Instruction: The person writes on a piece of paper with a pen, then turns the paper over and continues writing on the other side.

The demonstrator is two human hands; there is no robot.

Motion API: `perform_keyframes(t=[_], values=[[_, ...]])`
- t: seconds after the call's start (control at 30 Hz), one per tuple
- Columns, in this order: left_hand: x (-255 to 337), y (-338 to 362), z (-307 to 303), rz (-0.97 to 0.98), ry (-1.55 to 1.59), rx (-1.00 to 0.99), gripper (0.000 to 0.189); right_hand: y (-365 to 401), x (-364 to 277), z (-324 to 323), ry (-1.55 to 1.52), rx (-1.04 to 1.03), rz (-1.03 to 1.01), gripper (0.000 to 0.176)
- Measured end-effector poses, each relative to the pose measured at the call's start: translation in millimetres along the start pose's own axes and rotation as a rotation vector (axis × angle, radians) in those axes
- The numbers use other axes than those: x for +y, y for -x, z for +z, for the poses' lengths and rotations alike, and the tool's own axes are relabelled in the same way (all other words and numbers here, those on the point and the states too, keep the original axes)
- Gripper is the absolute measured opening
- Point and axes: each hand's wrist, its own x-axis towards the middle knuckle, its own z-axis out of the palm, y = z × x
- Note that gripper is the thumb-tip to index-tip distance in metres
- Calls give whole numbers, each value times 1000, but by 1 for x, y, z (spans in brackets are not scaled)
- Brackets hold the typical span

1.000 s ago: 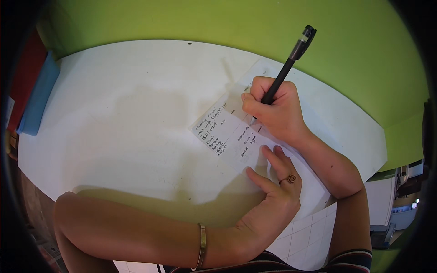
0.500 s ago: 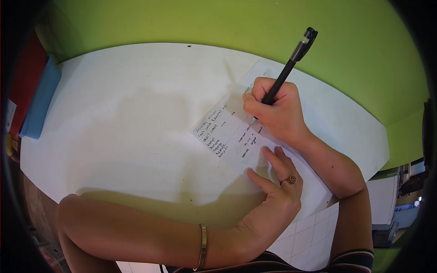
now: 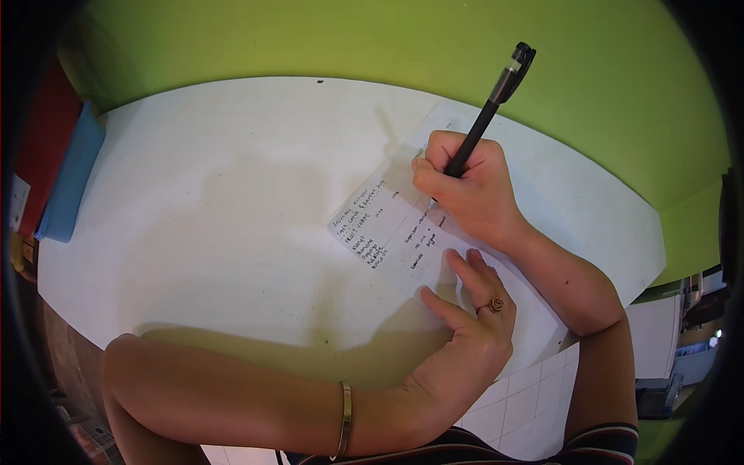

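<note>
A sheet of paper with handwritten lines lies at a slant on the white table. My right hand is closed round a black pen, whose cap end points up and to the right. The pen's tip meets the paper near its middle, partly behind my fingers. My left hand rests on the lower part of the paper, fingers apart, with a flower-shaped ring on one finger and a bracelet at the wrist. It holds nothing.
A green wall rises behind the table's curved far edge. At the far left stand a blue container and a red one. White tiles show below the table, and blurred items stand at the far right.
The pen's upper end has shifted slightly up and left, with small movement of my right hand. My left hand rests in the same place. The whole view has shifted slightly.
</note>
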Motion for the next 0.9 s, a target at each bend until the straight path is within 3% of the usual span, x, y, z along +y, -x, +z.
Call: perform_keyframes(t=[0.2, 0.3, 0.7, 0.9], values=[[0, 0, 0, 6, 7, -11, 38, -3, 0, -1, 8, 88, 19, 35], [6, 0, -2, 13, -5, -5, 38, -5, -1, -11, 13, 44, 99, 35], [2, -6, 2, 17, 13, -9, 36, -9, 12, -20, 9, -72, 19, 35], [1, -6, -1, 37, 12, -29, 40, -7, 8, -19, 10, -35, 53, 37]])
